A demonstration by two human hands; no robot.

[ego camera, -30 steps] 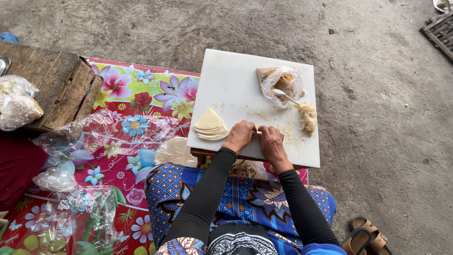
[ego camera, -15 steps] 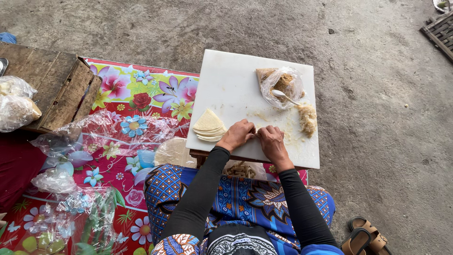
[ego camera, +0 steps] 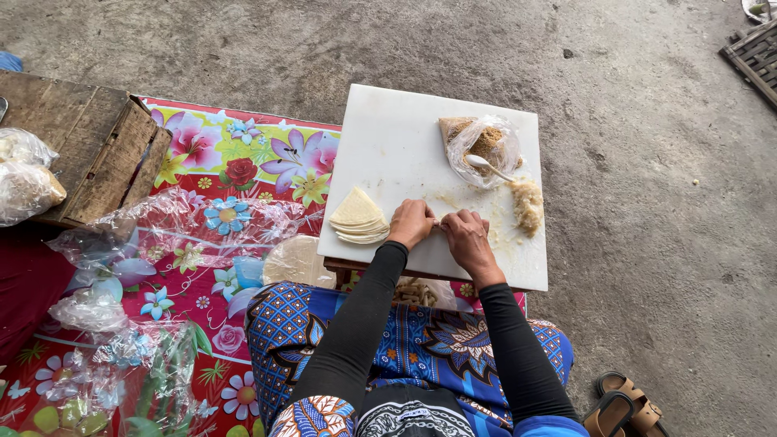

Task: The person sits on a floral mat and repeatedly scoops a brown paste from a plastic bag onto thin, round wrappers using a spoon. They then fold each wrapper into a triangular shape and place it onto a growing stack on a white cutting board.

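While both hands meet at the near edge of the white board (ego camera: pixel 405 133), the left hand (ego camera: pixel 411 222) and right hand (ego camera: pixel 465 236) have fingers pressed together, pinching a small wrapper piece (ego camera: pixel 438 222) betw. them, mostly hidden; stack of cut wrappers (ego camera: pixel 358 217) lies just left of the left hand, plenty left; filling bag w/ spoon (ego camera: pixel 484 146) sits at the far right, loose filling pile (ego camera: pixel 526 204) near it; judging by that, work looks early to midway.
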